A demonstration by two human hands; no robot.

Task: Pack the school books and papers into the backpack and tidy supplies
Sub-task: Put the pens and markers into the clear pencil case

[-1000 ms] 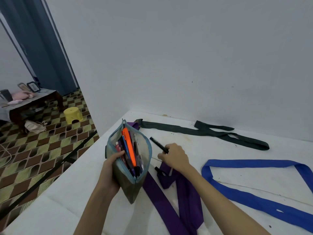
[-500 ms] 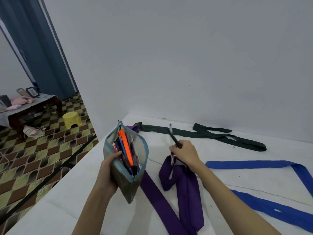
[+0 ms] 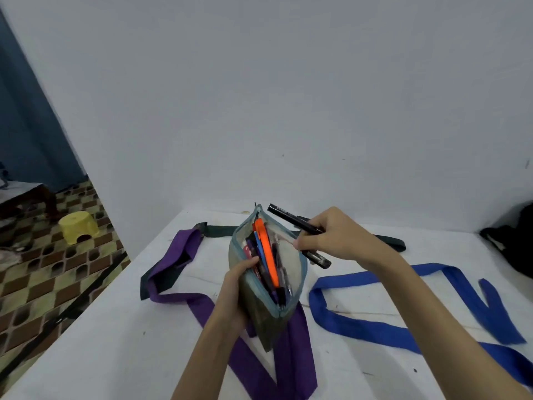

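My left hand grips the near left side of an open grey pencil case with a light blue zip, held above the white table. Several pens stand inside it, one bright orange. My right hand holds two black pens just right of the case's mouth: one black pen points up and left over the opening, a second black pen sticks out below my fingers. A black backpack shows partly at the right edge.
A purple strap lies under and left of the case, a blue strap loops to the right, a dark green strap runs along the wall. Left of the table edge the tiled floor holds a yellow stool.
My right hand lifted the black pens off the table and brought them to the case's mouth. The case moved toward the middle, and the view swung right, showing the backpack.
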